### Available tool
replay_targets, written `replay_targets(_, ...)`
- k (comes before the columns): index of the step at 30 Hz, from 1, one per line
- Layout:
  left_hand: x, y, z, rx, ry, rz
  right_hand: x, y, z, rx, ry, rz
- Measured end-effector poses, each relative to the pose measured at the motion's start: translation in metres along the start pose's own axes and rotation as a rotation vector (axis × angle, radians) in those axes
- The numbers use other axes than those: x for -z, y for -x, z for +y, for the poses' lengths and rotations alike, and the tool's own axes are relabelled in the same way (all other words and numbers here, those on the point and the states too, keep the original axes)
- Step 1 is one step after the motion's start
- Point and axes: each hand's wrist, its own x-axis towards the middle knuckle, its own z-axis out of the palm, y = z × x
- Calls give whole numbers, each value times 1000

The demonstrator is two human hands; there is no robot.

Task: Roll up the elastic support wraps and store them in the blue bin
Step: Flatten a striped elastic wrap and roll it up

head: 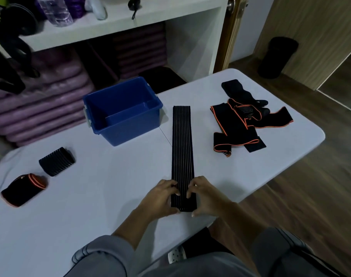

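Grey sleeves (102,254) fill the bottom edge of the frame, with bare forearms reaching up from them over a white table (90,206) that takes up most of the view. Behind it, in the upper left, a white shelf unit (118,19) holds stacked purple mats (50,100) below and a clear bottle (56,11) on top.

A blue bin (130,130) stands open on the table's far side, left of centre, with nothing visible inside. Just right of it, apart from its wall, a long ribbed wrap (182,146) lies flat and straight, running from mid-frame down to the hands.

On the right of the table sits a tangle of black wraps with orange edges (238,124), unrolled and overlapping, with a plain black wrap (236,89) touching its far side.

At the left edge lie 2 finished rolls, near each other but apart: an orange-edged roll (23,189) nearest the edge, and a ribbed roll (56,161) above and right of it.

At lower centre, the left hand (160,196) and right hand (204,196) flank the near end of the long ribbed wrap. Each has curled fingertips on the top surface and a thumb at the near edge, pinching that end.

A black cylinder (276,56) stands on the wooden floor in the upper right.
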Motion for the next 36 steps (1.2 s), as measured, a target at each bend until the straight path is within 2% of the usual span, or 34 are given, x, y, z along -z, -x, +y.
replay_targets(9,-7,12,5,4,-13,13,-12,10,4,37,10,102)
replay_targets(13,-12,10,8,17,-6,135,-13,14,-2,16,-90,189)
replay_targets(16,-10,8,15,166,161,222,-11,13,-5,-59,-209,210)
replay_targets(22,-4,-4,15,466,407,177,-11,-4,-9,-366,-441,213)
replay_targets(28,-9,-11,17,564,430,243,-20,-9,-10,-489,-430,282)
replay_targets(33,-12,-13,16,520,295,252,-21,-5,-5,-365,-257,378)
replay_targets(36,-16,-10,9,358,81,262,-22,-1,2,-139,-84,394)
